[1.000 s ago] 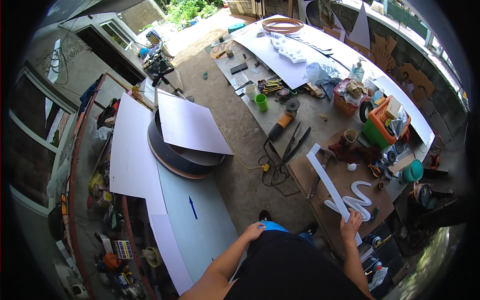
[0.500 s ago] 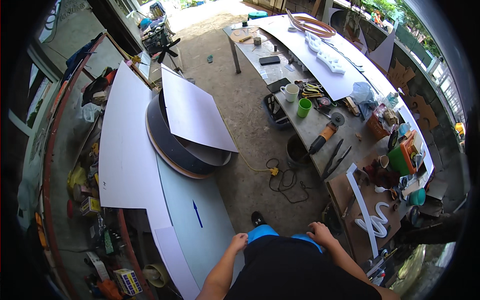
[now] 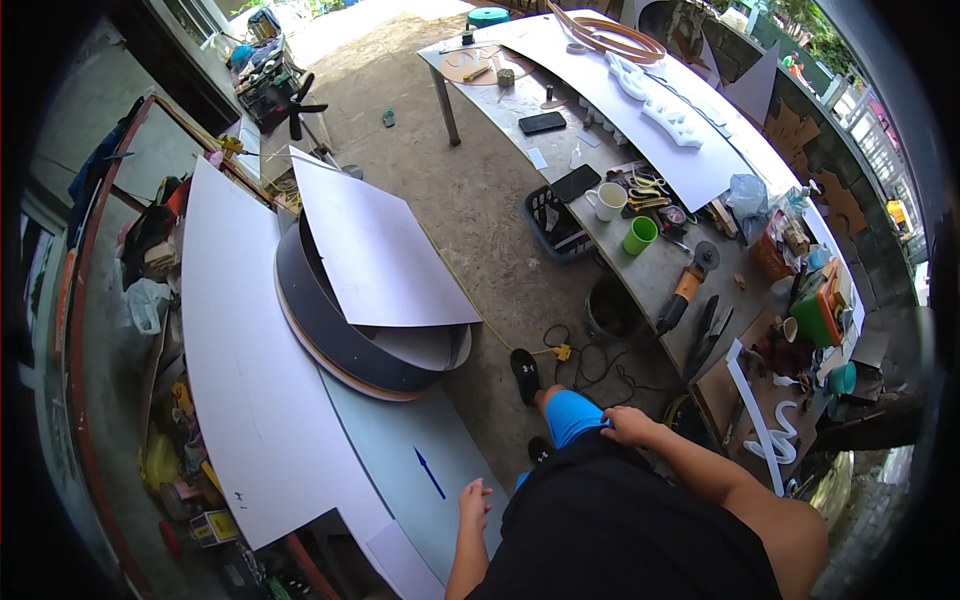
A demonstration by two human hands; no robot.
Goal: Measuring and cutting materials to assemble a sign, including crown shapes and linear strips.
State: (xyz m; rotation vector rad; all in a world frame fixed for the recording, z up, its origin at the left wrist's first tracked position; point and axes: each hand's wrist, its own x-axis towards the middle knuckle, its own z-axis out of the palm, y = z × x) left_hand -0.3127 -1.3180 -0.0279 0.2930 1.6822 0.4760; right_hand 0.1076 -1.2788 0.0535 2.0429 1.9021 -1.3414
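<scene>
My left hand (image 3: 476,500) hangs above the pale blue-grey board (image 3: 400,440), its fingers loosely bent and a little apart, with nothing seen in them. A dark blue arrow (image 3: 430,472) lies on that board just left of the hand. My right hand (image 3: 632,428) is beside the blue shorts (image 3: 577,420) at the hem of the black shirt. Its fingers are bent and their tips are hidden, so I cannot tell whether it grips the cloth. Ahead on the left, a curved dark-walled form (image 3: 340,345) stands on large white sheets, with a white panel (image 3: 385,250) leaning over it.
On the workbench (image 3: 560,135) at right lie an angle grinder (image 3: 686,288), a white mug (image 3: 606,201), a green cup (image 3: 640,236) and white letter shapes (image 3: 672,122). A bucket (image 3: 612,310) and a cable with yellow plug (image 3: 563,352) are on the floor.
My view has turned and shifted. My right hand has come in against the shorts and shirt hem. Both shoes now show, one stepped forward. Sheets and bench things look unmoved.
</scene>
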